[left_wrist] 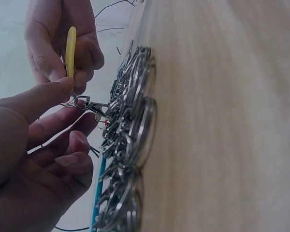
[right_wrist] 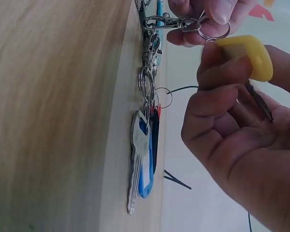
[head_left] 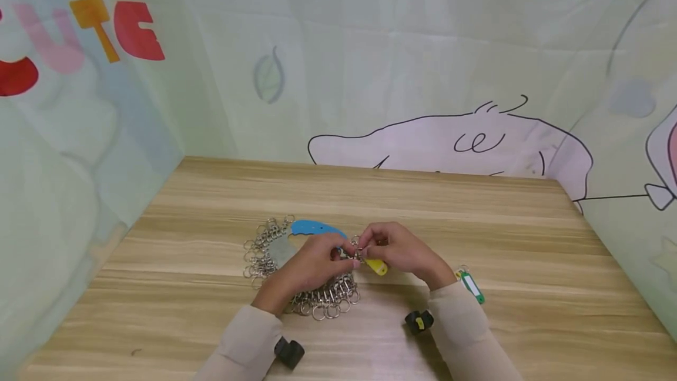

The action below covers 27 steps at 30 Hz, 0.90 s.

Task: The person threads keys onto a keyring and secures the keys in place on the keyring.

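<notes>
The left hand (head_left: 316, 258) pinches a thin split ring (right_wrist: 218, 37) between thumb and fingers, the ring being linked to a metal swivel clasp (right_wrist: 190, 24). Just to its right, the right hand (head_left: 395, 247) grips a yellow tag (head_left: 378, 267) with its fingers curled; a narrow dark piece (right_wrist: 259, 100) within the same hand cannot be identified. Both hands meet above the right part of a fan of clasps and rings (head_left: 329, 296), whose loose rings spread outward along the left and near sides. Inside this fan lie a grey plate (head_left: 280, 250), partly covered by the left hand, and, on the far side, a blue strip (head_left: 308, 227) with a wavy edge. The right-wrist view shows a silver key (right_wrist: 139, 154) close to the wooden table (head_left: 174, 322), beside a blue tag (right_wrist: 146, 180) whose frame contains a pale label; a dark tag (right_wrist: 155, 140) adjoins them. Farther right, just beyond the right sleeve (head_left: 459, 313), lies a green tag (head_left: 480, 297), its frame containing a white insert (head_left: 470, 284). A printed cloth (head_left: 370, 63) rises behind the table's far edge.
</notes>
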### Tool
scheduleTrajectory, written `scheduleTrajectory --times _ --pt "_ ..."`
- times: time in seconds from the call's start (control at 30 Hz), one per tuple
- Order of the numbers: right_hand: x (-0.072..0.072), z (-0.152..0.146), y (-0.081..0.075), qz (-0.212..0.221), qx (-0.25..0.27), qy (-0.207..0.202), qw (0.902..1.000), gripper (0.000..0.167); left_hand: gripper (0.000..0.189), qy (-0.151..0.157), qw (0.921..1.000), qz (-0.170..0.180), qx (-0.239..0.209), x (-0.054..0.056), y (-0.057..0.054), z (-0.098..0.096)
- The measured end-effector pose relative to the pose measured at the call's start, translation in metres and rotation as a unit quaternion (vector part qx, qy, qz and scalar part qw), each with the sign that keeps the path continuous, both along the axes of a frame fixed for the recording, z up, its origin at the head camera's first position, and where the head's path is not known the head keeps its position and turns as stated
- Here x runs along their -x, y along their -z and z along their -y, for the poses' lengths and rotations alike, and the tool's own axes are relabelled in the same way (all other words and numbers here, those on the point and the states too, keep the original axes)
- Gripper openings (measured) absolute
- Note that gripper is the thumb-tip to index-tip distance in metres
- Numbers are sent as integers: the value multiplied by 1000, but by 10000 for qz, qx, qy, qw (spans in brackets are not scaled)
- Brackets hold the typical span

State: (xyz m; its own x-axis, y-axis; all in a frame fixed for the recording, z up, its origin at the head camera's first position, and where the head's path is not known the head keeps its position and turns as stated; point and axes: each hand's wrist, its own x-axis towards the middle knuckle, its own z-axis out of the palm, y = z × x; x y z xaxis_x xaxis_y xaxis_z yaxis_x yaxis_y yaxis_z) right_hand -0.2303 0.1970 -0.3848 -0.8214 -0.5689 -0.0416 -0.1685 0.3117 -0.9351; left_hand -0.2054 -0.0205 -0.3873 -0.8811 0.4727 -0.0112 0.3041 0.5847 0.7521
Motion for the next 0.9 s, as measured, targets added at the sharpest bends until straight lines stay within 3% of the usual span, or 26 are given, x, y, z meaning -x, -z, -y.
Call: scheduleTrajectory --times 0.43,0.9 --pt "-1 1 -4 -603 9 -116 9981 11 14 59 10000 38 -46 1 2 2" --pt "-5 0 -14 -552 82 -396 9977 11 18 14 9997 233 -70 1 1 2"
